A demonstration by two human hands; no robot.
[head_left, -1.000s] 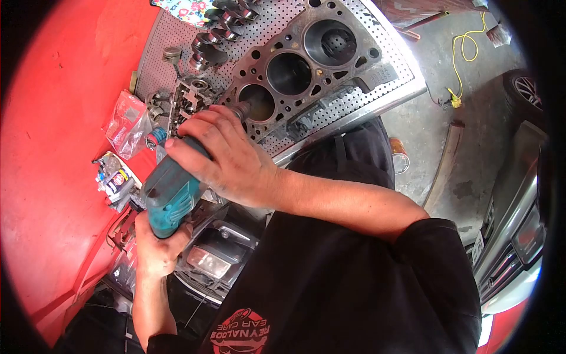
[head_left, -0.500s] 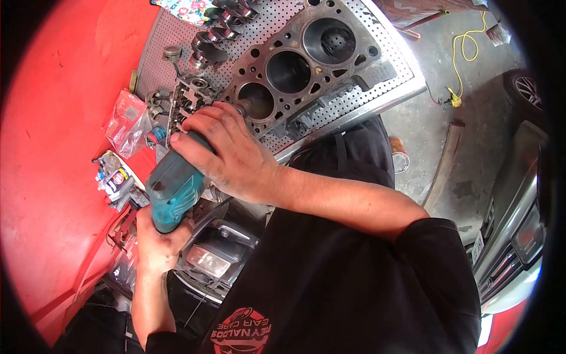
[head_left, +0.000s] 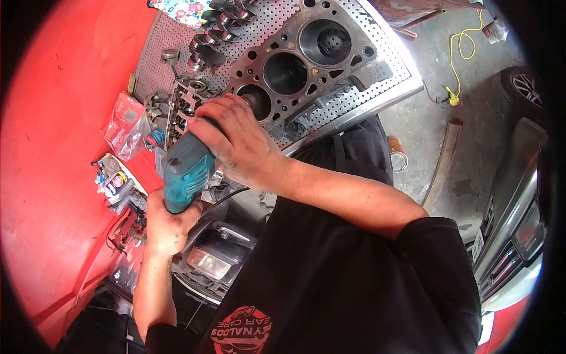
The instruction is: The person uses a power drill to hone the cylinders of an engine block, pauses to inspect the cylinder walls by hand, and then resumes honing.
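My left hand (head_left: 170,227) is closed around the handle end of a teal power drill (head_left: 187,171). My right hand (head_left: 244,141) wraps over the drill's front body, fingers curled across its top. A dark metal attachment (head_left: 252,101) at the drill's front reaches into the nearest cylinder bore (head_left: 263,110) of an engine block (head_left: 292,35); its far end is hidden inside. Two other open bores lie in a line beyond. The block rests on a perforated metal table (head_left: 398,74). A black cord (head_left: 230,196) runs close below the drill.
A crankshaft (head_left: 206,50), a piston (head_left: 170,56) and a cylinder head (head_left: 180,109) lie left of the block. A plastic bag (head_left: 127,127) and bottles sit by the red wall (head_left: 59,118). Below is a headlight (head_left: 209,262). A yellow cord (head_left: 463,50) and a car (head_left: 513,218) are at right.
Both hands and the drill have shifted up and to the right, bringing the drill closer to the block. The attachment still sits in the same bore. The whole view has shifted slightly.
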